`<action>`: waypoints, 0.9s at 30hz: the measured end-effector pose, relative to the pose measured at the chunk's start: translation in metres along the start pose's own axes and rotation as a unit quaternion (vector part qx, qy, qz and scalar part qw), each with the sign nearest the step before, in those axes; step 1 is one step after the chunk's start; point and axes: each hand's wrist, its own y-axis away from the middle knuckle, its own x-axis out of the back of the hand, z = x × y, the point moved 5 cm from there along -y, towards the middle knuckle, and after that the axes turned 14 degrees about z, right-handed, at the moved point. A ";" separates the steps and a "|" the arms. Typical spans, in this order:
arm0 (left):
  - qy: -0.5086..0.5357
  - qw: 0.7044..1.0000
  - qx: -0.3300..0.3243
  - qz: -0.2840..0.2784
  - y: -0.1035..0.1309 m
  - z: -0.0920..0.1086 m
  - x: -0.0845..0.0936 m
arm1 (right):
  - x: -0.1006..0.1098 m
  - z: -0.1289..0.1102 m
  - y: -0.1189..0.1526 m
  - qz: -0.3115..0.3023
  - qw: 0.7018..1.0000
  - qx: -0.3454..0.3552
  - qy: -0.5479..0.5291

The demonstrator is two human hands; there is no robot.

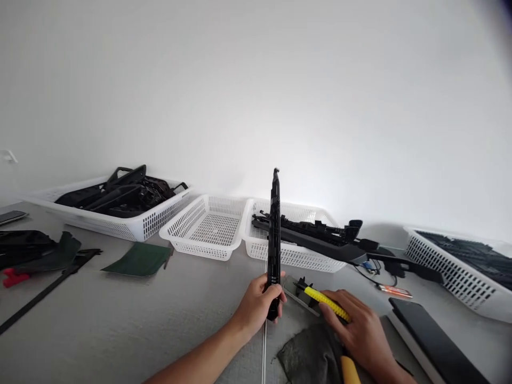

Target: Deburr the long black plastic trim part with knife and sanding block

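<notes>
A long, narrow black plastic part (274,229) stands nearly upright in my left hand (260,298). The fingers and thumb are wrapped round its lower end. My right hand (358,325) is closed on a yellow-handled tool (326,304) with ribbed or dark markings and a dark tip; its exact kind is unclear. That tip lies over a small pale tray or box (288,287) on the table. Below the right hand is a dark grey cloth (310,354), with a second yellow handle (350,370) beside it.
White baskets line the wall: one with black parts (138,226), a bare one (228,253), one under long black parts (316,260), and one with dark pieces (466,288). Green sheet (138,260) and red-handled tool (15,277) lie left; a black-topped box (436,341) right.
</notes>
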 end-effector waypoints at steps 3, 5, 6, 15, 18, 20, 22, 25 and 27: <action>-0.020 1.000 -0.016 0.005 -0.003 -0.005 0.003 | -0.003 0.004 0.002 -0.006 1.000 -0.024 0.009; -0.034 0.999 -0.024 0.000 -0.003 -0.008 0.003 | -0.003 0.008 0.004 0.003 0.999 -0.043 0.022; -0.039 0.999 -0.028 0.000 -0.003 -0.009 0.003 | -0.001 0.009 0.005 0.008 0.999 -0.047 0.025; -0.058 0.994 -0.066 0.071 0.021 0.003 0.026 | 0.004 0.009 0.013 -0.099 0.992 -0.072 0.006; -0.030 0.993 -0.062 0.098 0.025 0.004 0.034 | 0.001 0.006 0.015 -0.133 0.987 -0.088 0.008; -0.009 0.991 -0.059 0.116 0.025 0.004 0.036 | -0.002 0.003 0.014 -0.150 0.984 -0.096 -0.003; -0.003 0.989 -0.066 0.129 0.025 0.005 0.035 | -0.006 -0.003 0.010 -0.169 0.980 -0.104 -0.015; -0.006 0.987 -0.083 0.138 0.024 0.009 0.033 | -0.008 -0.025 -0.004 -0.194 0.976 -0.097 -0.012; -0.009 0.986 -0.091 0.142 0.024 0.011 0.032 | -0.001 -0.051 -0.015 -0.184 0.980 -0.076 -0.003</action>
